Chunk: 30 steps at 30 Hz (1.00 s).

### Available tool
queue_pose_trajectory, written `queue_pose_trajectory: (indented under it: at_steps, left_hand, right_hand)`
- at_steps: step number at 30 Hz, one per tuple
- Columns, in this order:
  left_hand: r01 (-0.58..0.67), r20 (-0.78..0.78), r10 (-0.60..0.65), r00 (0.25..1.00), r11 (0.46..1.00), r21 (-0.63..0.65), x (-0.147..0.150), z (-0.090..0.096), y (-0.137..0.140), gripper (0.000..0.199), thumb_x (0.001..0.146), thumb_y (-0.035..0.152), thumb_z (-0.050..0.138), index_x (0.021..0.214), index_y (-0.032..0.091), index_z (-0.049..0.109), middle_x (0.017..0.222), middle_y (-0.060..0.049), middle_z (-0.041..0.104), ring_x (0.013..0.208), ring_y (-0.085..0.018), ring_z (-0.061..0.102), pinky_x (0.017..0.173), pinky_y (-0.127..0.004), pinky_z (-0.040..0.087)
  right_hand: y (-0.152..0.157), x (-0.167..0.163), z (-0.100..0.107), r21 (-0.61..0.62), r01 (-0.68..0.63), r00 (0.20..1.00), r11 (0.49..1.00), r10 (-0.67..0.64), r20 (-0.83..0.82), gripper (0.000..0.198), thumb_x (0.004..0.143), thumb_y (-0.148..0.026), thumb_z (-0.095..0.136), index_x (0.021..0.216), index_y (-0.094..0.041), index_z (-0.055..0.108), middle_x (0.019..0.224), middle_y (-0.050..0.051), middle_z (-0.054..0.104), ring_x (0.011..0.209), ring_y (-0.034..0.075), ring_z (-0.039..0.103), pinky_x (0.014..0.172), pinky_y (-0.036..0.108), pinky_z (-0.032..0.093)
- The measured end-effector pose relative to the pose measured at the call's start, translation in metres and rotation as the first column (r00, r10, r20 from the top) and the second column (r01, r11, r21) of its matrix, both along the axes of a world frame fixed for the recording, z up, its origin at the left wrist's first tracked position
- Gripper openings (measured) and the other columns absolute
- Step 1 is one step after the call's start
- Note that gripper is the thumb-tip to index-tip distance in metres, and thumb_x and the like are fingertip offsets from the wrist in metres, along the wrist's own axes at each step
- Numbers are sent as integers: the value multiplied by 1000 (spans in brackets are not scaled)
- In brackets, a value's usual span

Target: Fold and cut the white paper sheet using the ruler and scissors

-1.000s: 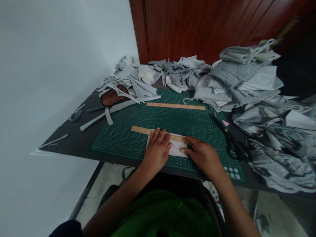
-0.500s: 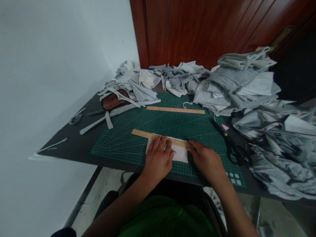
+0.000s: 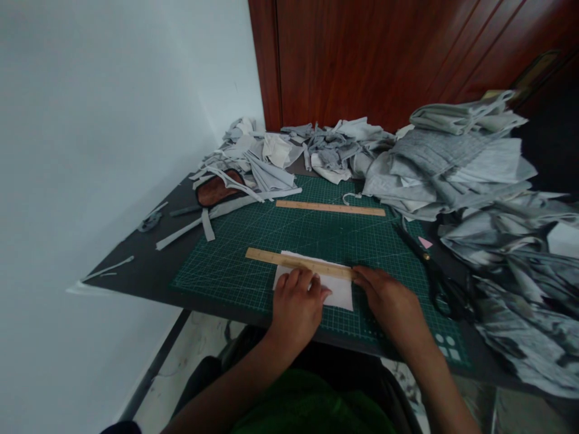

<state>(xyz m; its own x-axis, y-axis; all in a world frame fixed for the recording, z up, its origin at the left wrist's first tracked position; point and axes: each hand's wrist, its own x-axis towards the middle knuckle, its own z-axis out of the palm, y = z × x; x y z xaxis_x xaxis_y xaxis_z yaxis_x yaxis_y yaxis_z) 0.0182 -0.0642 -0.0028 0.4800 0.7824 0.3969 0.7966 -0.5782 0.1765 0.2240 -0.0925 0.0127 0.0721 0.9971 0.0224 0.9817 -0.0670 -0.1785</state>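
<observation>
A wooden ruler [image 3: 289,260] lies across a small white cloth piece [image 3: 337,290] on the green cutting mat [image 3: 226,259]. At the ruler's right end, my right hand [image 3: 392,301] pinches it between thumb and fingers, partly hiding that end. My left hand [image 3: 298,304] rests on the cloth just below the ruler, fingers bent a little and apart, thumb out to the right. The fingertips lie close to the ruler's lower edge; whether they touch it I cannot tell. A strip of the cloth shows above the ruler.
A second wooden ruler [image 3: 330,208] lies farther back on the mat. Black scissors [image 3: 436,274] and a pink chalk-like triangle [image 3: 425,242] are at the right. Grey fabric [image 3: 452,169] is heaped behind and right; scraps [image 3: 266,163] and a brown oval piece [image 3: 219,188] lie back left.
My left fingers have drawn back from on top of the ruler onto the cloth below it. My right hand stays at the ruler's right end. The camera view has shifted slightly.
</observation>
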Motion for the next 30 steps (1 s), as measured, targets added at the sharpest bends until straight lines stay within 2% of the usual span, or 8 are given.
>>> queue_pose_trajectory:
  at_steps: [3,7,13,19,23,26,30]
  left_hand:
    - [-4,-2,4,1000,1000,-3,0,2,1,19,94,32,71,104,16,72,115,-11,70,107,-32,64,86,-49,56]
    - [10,-1,-10,1000,1000,-3,-1,1,1,19,93,31,72,106,17,71,139,-13,62,126,-36,58,103,-54,52]
    - [30,4,-30,1000,999,-40,-2,-3,2,40,95,32,69,130,14,63,135,-12,66,128,-34,58,110,-53,49]
    - [13,-24,-15,1000,998,-69,-2,3,2,32,97,34,67,124,17,67,137,-10,65,131,-34,56,110,-53,48]
    - [14,-13,-15,1000,999,-49,-2,2,3,46,97,34,66,139,18,58,150,-11,56,138,-36,50,115,-58,43]
    - [37,-11,-38,999,998,-59,-2,-1,3,39,96,33,67,132,16,63,146,-13,59,139,-36,49,118,-59,40]
    - [68,21,-67,998,998,-19,-4,-3,2,28,97,30,65,122,16,68,139,-12,62,134,-34,53,112,-54,46]
  right_hand:
    - [0,1,1,2,-3,1000,1000,3,-11,31,106,-27,48,130,-24,69,115,10,78,96,26,77,80,33,60]
    - [0,2,-1,34,2,998,999,0,-57,31,106,-29,50,129,-22,70,118,10,78,100,26,77,85,33,60]
    - [1,6,-8,69,4,997,998,1,-77,30,104,-28,52,127,-22,71,120,10,78,100,26,78,85,33,61]
    - [0,12,-14,73,22,995,997,-14,-101,31,104,-31,52,127,-23,71,121,8,78,99,29,78,85,38,62]
    - [0,19,-16,78,12,988,997,1,-154,30,103,-30,53,126,-23,71,123,8,78,102,29,77,91,39,60]
    - [0,24,-17,83,-8,980,997,25,-198,30,103,-30,54,126,-23,71,122,9,78,103,28,77,93,39,59]
    - [0,27,-16,90,-18,976,996,37,-215,30,102,-30,53,125,-22,72,120,9,78,104,29,76,94,41,59]
